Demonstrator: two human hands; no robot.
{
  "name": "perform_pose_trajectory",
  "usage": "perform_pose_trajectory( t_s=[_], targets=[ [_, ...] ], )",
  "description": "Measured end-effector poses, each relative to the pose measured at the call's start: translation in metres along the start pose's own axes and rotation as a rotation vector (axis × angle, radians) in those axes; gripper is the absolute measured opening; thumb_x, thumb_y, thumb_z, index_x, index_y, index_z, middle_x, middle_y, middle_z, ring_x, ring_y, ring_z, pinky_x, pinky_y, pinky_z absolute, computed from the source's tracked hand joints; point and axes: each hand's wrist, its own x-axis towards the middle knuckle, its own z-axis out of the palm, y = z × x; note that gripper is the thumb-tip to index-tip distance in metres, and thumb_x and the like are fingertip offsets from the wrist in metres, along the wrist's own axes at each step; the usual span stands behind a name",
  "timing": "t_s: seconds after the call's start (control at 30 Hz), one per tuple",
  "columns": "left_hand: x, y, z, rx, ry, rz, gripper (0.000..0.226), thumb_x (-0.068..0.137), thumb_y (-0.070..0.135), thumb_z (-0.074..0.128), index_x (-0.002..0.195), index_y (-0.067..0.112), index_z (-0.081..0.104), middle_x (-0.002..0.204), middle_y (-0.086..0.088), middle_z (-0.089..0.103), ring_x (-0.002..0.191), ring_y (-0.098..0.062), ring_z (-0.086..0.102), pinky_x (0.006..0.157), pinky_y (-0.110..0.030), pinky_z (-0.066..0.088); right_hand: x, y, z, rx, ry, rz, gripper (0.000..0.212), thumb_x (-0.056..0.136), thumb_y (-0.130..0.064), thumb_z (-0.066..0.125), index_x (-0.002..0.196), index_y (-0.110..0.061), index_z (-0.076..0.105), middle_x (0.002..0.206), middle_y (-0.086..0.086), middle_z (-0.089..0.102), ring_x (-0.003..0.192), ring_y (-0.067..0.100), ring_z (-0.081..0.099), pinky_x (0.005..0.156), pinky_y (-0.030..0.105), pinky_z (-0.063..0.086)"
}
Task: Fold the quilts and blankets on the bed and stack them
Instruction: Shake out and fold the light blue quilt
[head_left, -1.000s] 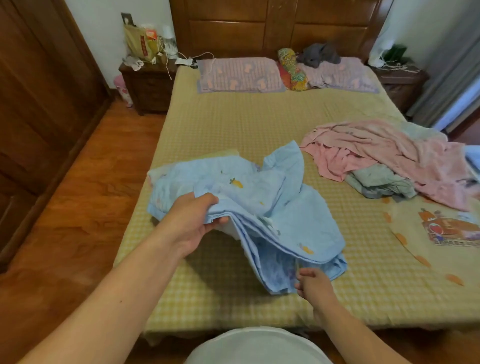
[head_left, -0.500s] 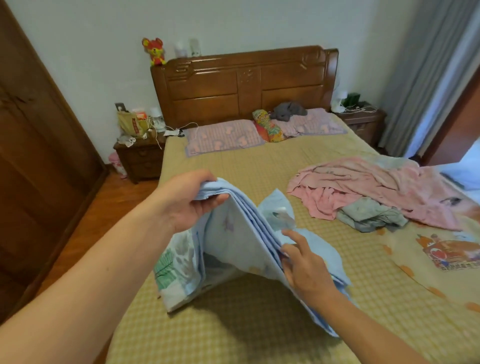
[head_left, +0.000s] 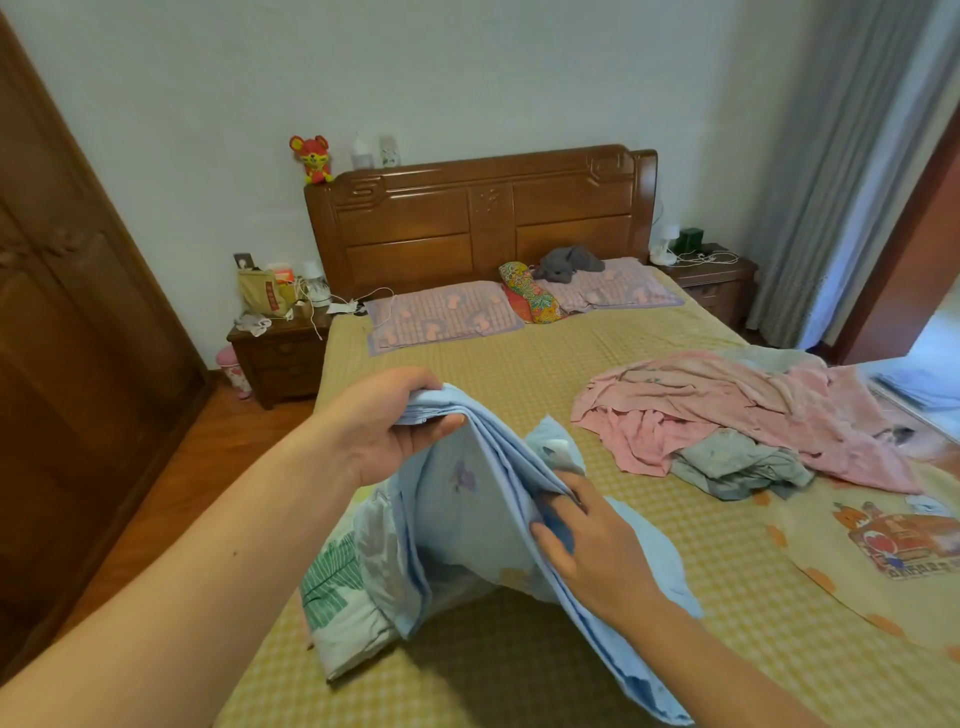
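Left hand: my left hand (head_left: 387, 423) is raised over the near left part of the bed, thumb under and fingers over the top corner of the blue quilt (head_left: 467, 525), pinching its stacked layers.
Right hand: my right hand (head_left: 592, 551) sits lower and nearer to me, its fingers tucked into the quilt's folded edge and gripping the layers there.
Blue quilt: I see it hanging tent-like between my two hands, light blue with small prints; its lower part rests on the bed, and a white panel with a green print shows at its left.
Bed: the bed (head_left: 545, 374) wears a yellow checked cover, and the quilt lies on its near left side.
Pink blanket: a crumpled pink blanket (head_left: 737, 410) lies on the right side of the bed, well apart from my hands.
Grey-green cloth: a bunched grey-green cloth (head_left: 737, 462) lies against the pink blanket's near edge.
Cartoon sheet: a pale yellow sheet with a cartoon print (head_left: 893, 551) is spread at the far right.
Pillows: two pink checked pillows (head_left: 441, 317) lie against the wooden headboard (head_left: 478, 218).
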Motion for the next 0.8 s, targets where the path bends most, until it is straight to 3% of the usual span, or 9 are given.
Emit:
perform_pose_trajectory(
  t_s=[0.17, 0.3, 0.4, 0.47, 0.57, 0.63, 0.8],
  targets=[
    [0.003, 0.003, -0.003, 0.019, -0.002, -0.005, 0.021, 0.097, 0.004, 0.059, 0.115, -0.007, 0.060, 0.100, -0.023, 0.067, 0.064, -0.021, 0.071, 0.054, -0.025, 0.060, 0.020, -0.022, 0.003, 0.130, -0.023, -0.010, 0.041, 0.097, -0.044, 0.054, 0.129, -0.020, 0.061, 0.143, -0.014, 0.042, 0.135, 0.002, 0.038, 0.108, 0.019, 0.036],
    [0.007, 0.003, -0.010, 0.042, 0.005, -0.021, 0.026, 0.097, 0.006, 0.060, 0.119, -0.008, 0.060, 0.096, -0.021, 0.068, 0.066, -0.021, 0.071, 0.057, -0.026, 0.061, 0.030, -0.020, 0.008, 0.271, 0.003, 0.030, 0.030, 0.102, -0.026, 0.052, 0.130, -0.018, 0.061, 0.138, -0.018, 0.046, 0.134, -0.006, 0.036, 0.113, 0.018, 0.031],
    [0.011, 0.003, -0.016, 0.078, 0.029, -0.031, 0.026, 0.096, 0.007, 0.060, 0.119, -0.006, 0.060, 0.095, -0.020, 0.066, 0.064, -0.021, 0.070, 0.054, -0.026, 0.059, 0.028, -0.013, 0.003, 0.387, -0.025, 0.049, 0.035, 0.101, -0.016, 0.055, 0.136, -0.016, 0.058, 0.141, -0.012, 0.049, 0.135, -0.007, 0.037, 0.113, 0.017, 0.032],
    [0.013, 0.002, -0.018, 0.101, 0.068, -0.023, 0.022, 0.095, 0.008, 0.059, 0.115, -0.002, 0.058, 0.096, -0.019, 0.063, 0.063, -0.022, 0.067, 0.051, -0.027, 0.057, 0.018, -0.014, 0.002, 0.371, 0.084, -0.045, 0.043, 0.097, -0.007, 0.057, 0.140, -0.013, 0.056, 0.144, -0.003, 0.051, 0.136, -0.001, 0.042, 0.111, 0.017, 0.035],
    [0.017, -0.001, -0.015, 0.130, 0.093, -0.026, 0.013, 0.096, 0.007, 0.057, 0.106, 0.000, 0.057, 0.096, -0.020, 0.060, 0.070, -0.026, 0.065, 0.052, -0.029, 0.059, -0.003, -0.020, 0.011, 0.230, 0.084, -0.240, 0.053, 0.101, -0.022, 0.053, 0.152, -0.030, 0.038, 0.152, 0.000, 0.042, 0.140, 0.011, 0.041, 0.113, 0.019, 0.034],
    [0.018, -0.006, -0.011, 0.182, 0.069, -0.028, 0.009, 0.096, 0.005, 0.058, 0.102, -0.001, 0.058, 0.095, -0.021, 0.062, 0.071, -0.027, 0.066, 0.054, -0.030, 0.060, -0.011, -0.023, 0.019, 0.156, 0.051, -0.236, 0.056, 0.102, -0.032, 0.050, 0.153, -0.038, 0.028, 0.157, -0.002, 0.033, 0.145, 0.014, 0.033, 0.117, 0.022, 0.029],
    [0.022, -0.011, -0.010, 0.387, 0.067, 0.029, 0.006, 0.095, 0.003, 0.059, 0.101, 0.000, 0.058, 0.099, -0.021, 0.061, 0.073, -0.024, 0.064, 0.051, -0.025, 0.056, -0.026, -0.023, 0.028, 0.113, -0.036, -0.162, 0.046, 0.096, -0.050, 0.056, 0.135, -0.026, 0.057, 0.163, -0.004, 0.019, 0.150, 0.016, 0.023, 0.116, 0.023, 0.029]
  ],
)
